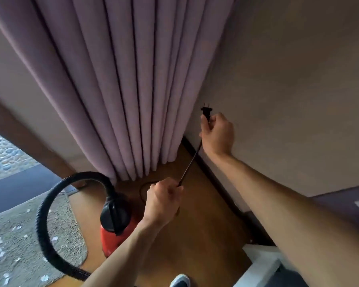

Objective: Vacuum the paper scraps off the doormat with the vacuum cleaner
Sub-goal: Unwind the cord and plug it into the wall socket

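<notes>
The right hand (218,133) holds a black two-pin plug (206,111) beside the beige wall (288,79), fingers clamped on it. The left hand (164,195), fingers curled tight, grips the thin black cord (192,160) lower down. The red canister vacuum cleaner (116,226) — black ribbed hose (43,224) looping left — stands on the wooden floor (195,235), just right of the grey doormat (25,230) strewn with white paper scraps (54,239).
</notes>
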